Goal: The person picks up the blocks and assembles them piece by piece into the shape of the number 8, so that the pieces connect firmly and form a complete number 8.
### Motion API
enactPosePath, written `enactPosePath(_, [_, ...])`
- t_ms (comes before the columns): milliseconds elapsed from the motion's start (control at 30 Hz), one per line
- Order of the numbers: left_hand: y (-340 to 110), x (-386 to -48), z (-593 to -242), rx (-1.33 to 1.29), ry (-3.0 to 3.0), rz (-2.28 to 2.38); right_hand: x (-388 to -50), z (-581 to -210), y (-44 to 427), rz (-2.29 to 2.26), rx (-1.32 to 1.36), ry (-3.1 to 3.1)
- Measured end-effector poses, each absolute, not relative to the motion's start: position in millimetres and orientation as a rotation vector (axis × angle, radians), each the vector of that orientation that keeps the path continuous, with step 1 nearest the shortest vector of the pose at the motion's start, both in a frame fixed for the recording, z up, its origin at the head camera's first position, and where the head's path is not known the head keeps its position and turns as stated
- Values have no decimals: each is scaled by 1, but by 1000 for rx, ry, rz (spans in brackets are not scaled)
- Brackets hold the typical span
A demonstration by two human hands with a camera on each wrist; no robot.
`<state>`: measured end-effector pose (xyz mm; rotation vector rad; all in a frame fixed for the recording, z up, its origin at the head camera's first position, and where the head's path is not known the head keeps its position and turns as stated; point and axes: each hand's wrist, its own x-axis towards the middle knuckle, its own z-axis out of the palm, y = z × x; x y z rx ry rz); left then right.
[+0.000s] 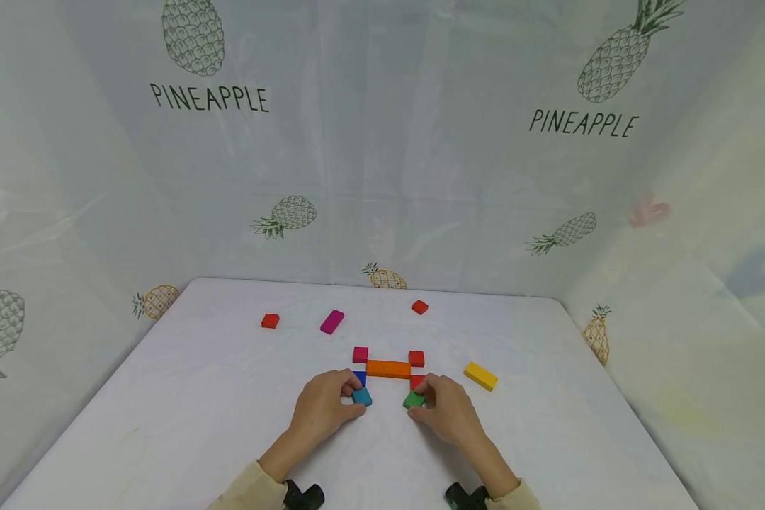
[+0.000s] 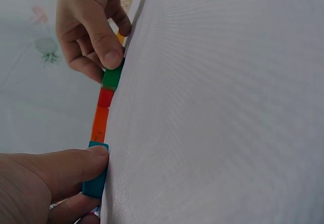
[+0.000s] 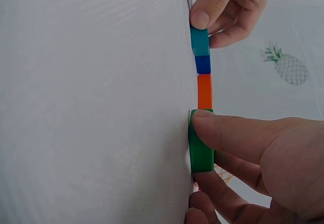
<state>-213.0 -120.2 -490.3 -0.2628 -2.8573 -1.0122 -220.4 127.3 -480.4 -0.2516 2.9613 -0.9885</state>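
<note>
A light blue block (image 1: 362, 397) lies between the thumb and fingers of my left hand (image 1: 324, 404), which pinches it at the table surface. Just behind it a dark blue block (image 1: 360, 377) shows partly, the rest covered by the fingers. My right hand (image 1: 448, 409) pinches a green block (image 1: 414, 399), close to a red block (image 1: 417, 382). Between the two sides runs a long orange block (image 1: 388, 369). A magenta block (image 1: 360, 354) stands at its far left corner and another red block (image 1: 416, 358) at its far right corner.
To the right lies a yellow block (image 1: 481, 376). Farther back are a red block (image 1: 270, 321), a purple-magenta block (image 1: 332, 321) and an orange-red block (image 1: 419, 307). A pineapple-print cloth (image 1: 382, 156) hangs behind the white table (image 1: 185, 397).
</note>
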Motion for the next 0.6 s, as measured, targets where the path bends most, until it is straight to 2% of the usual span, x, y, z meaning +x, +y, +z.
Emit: enactPosePath(600, [-120,-214,-491,-274,-2853,-1001,-220,-480,128,-995,-273,2965])
